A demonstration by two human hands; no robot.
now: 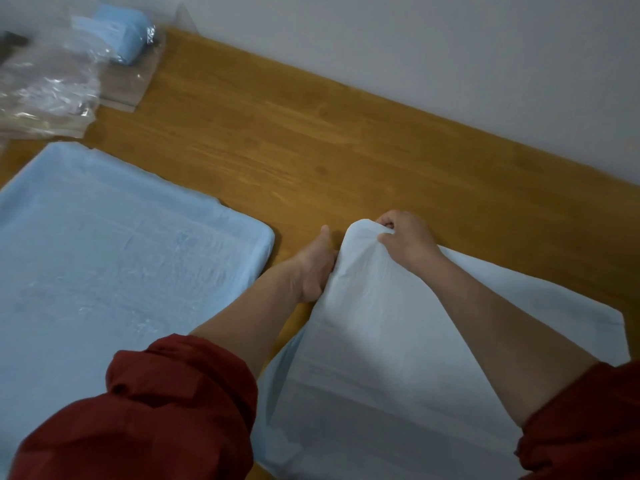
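— While the right hand (405,239) pinches the raised far fold of the white sheet (367,323), fingers curled tight round it, what is the left hand (313,268) doing?

— It sits at the sheet's edge on the side facing the blue pad (121,254). The thumb is stretched free and the fingers are hidden under the fold. Whether they clasp it I cannot tell.

— And the sheet itself?

— Just beside the blue pad, to its right, with a strip of bare table (311,140) between them. Its near part lies flat, and its far end is lifted into a hump between the hands.

— Spreading it out, by the look. How to do that well?

— I'd hold both hands level and draw the fold away from the body, parallel to the blue pad's long edge, so the layers open without twisting. Stuff this thin probably creases or tears if yanked, so pull slowly and don't let it ride over the blue pad.

— The plastic bags (52,88) beyond the pad's far corner?

— Well apart, so no bother.
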